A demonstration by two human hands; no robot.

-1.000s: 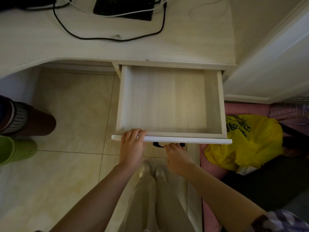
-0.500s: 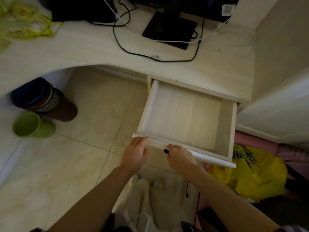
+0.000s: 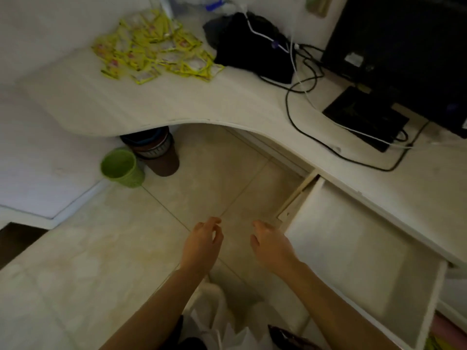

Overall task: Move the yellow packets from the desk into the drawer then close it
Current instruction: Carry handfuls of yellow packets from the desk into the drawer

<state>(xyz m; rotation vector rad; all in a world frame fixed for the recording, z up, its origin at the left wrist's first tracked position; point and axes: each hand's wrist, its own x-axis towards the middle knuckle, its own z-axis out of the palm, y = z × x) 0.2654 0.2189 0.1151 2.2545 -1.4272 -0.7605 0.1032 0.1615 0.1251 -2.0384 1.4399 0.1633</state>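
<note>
Pale wooden drawer (image 3: 358,251) stands pulled out and bare inside, lower right. Both hands hang free over the tiled floor (image 3: 101,261), holding nothing: left hand (image 3: 202,242) with fingers loosely curled, right hand (image 3: 271,245) relaxed just beside the drawer's near corner. Pile of small yellow-edged packets (image 3: 154,49) sits on the light curved tabletop (image 3: 177,102), far left, well apart from both hands. My read: the fetching step is in hand, no packet moved yet. Next move calls for a long reach up-left and a gather of the loose, overlapping pile.
</note>
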